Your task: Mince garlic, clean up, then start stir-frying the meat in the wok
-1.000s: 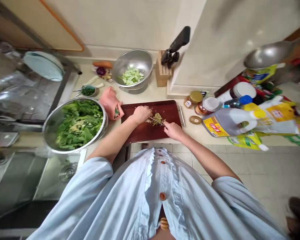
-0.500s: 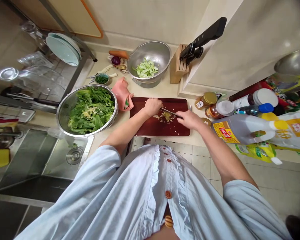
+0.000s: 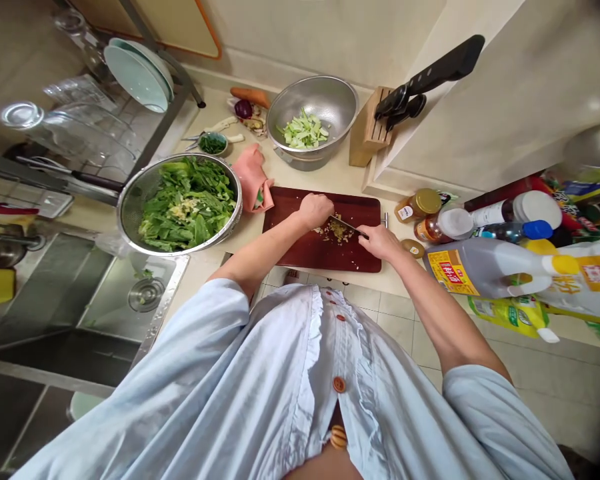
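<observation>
A dark red cutting board [image 3: 305,250] lies on the counter in front of me. A small heap of minced pale yellow bits [image 3: 338,231] sits on it. My right hand [image 3: 381,241] is closed round the handle of a knife [image 3: 347,226], whose blade lies over the heap. My left hand [image 3: 316,209] is curled, with its fingers bent down on the far end of the blade beside the heap.
A metal colander of leafy greens [image 3: 183,203] stands left of the board over the sink edge. A pink cloth [image 3: 253,177], a steel bowl of cut pale vegetable [image 3: 313,120] and a knife block [image 3: 369,130] are behind. Jars and an oil jug [image 3: 485,267] crowd the right.
The camera view has shifted, so everything sits lower and further right. Both hands stay on the board with the knife over the minced heap; the blade's angle has changed slightly.
</observation>
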The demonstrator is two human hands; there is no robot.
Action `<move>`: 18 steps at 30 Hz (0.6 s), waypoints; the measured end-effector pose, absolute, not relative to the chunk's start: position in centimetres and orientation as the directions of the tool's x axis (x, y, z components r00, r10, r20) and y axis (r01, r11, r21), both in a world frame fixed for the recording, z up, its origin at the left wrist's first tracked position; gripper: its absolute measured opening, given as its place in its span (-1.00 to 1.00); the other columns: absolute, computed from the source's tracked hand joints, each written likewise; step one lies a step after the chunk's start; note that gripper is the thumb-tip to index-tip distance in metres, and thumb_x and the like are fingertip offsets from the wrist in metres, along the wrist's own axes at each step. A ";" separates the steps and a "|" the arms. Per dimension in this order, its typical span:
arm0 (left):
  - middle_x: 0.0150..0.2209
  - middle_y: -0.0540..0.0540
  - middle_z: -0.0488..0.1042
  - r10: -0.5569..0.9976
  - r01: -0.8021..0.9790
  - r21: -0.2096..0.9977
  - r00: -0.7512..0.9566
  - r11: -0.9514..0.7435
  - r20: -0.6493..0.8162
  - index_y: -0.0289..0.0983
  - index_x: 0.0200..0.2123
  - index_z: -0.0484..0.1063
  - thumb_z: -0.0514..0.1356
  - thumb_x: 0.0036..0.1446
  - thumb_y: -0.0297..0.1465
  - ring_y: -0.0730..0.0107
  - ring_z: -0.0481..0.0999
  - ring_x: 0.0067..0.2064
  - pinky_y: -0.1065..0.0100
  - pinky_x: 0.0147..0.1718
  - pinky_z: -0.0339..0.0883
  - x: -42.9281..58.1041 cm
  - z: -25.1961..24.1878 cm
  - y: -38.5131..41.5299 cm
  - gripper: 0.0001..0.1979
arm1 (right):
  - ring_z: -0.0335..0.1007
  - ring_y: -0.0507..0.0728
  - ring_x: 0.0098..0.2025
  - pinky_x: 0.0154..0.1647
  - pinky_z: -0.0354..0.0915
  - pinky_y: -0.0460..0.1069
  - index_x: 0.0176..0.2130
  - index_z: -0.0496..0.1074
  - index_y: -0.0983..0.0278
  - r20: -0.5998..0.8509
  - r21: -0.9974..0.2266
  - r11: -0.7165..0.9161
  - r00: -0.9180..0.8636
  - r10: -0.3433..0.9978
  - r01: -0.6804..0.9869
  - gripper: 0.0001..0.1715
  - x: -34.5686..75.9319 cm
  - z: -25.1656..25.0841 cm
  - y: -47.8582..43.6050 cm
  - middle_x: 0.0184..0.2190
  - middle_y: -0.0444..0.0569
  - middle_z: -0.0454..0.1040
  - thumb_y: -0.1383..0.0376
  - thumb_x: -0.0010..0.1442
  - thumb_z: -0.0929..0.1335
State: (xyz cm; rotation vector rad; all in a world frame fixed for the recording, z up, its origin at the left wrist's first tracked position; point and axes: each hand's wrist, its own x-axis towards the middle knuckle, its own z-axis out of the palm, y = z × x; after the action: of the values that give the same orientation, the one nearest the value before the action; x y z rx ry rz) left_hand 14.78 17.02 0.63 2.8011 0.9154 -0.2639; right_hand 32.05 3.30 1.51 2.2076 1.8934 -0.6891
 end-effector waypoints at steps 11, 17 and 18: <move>-0.19 -0.29 0.55 0.650 0.691 0.132 0.717 -0.711 -0.254 -0.37 -0.22 0.59 0.05 0.22 -0.53 0.11 0.50 -0.05 0.26 -0.19 0.27 10.5 0.8 14.4 -0.71 | 0.51 0.21 -0.16 -0.19 0.32 0.00 0.13 0.46 0.05 -0.468 -0.148 -0.069 -0.008 0.884 0.987 -0.52 30.3 1.7 4.4 -0.12 -0.01 0.59 0.19 0.26 0.25; -0.20 -0.29 0.55 0.596 0.630 0.174 0.774 -0.756 -0.212 -0.32 -0.26 0.61 0.09 0.22 -0.49 0.12 0.48 -0.05 0.24 -0.21 0.25 9.9 0.6 14.2 -0.74 | 0.52 0.19 -0.25 -0.28 0.30 -0.03 0.13 0.44 0.10 -0.440 -0.175 -0.061 -0.022 0.898 0.983 -0.53 28.7 0.6 2.0 -0.20 0.03 0.60 0.18 0.29 0.22; -0.21 -0.30 0.55 0.588 0.622 0.166 0.780 -0.765 -0.212 -0.34 -0.27 0.61 0.08 0.22 -0.50 0.12 0.48 -0.05 0.23 -0.20 0.24 9.8 0.8 14.2 -0.74 | 0.52 0.18 -0.26 -0.29 0.29 -0.03 0.14 0.44 0.11 -0.445 -0.181 -0.084 -0.006 0.896 0.980 -0.53 28.5 0.6 1.7 -0.20 0.02 0.60 0.20 0.30 0.21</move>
State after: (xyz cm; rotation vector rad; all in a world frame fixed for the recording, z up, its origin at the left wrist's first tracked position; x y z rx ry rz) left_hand 9.84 14.16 0.80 2.7462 0.9475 -0.2173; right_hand 28.51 1.68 0.62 2.0769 1.9926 -0.6849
